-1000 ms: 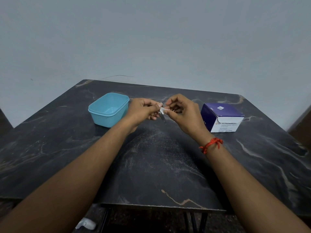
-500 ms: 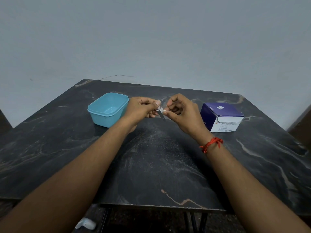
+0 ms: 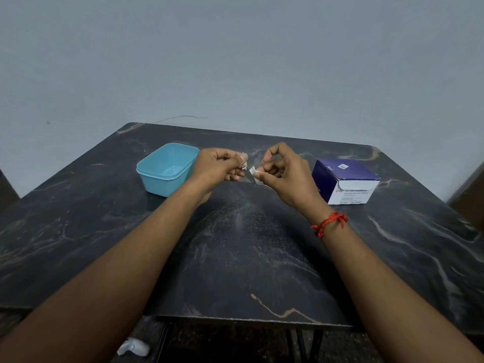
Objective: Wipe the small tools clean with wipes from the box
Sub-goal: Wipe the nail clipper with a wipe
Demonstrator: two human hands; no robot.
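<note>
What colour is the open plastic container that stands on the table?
The container is light blue; the head view shows it best.

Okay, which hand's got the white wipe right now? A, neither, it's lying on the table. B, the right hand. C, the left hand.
B: the right hand pinches the wipe in its fingertips, right next to the tool that the left hand holds.

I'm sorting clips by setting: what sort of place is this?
Likely a plain indoor room, perhaps a home or small clinic: a dark marble-look table against a bare wall, with a wipe box.
</note>
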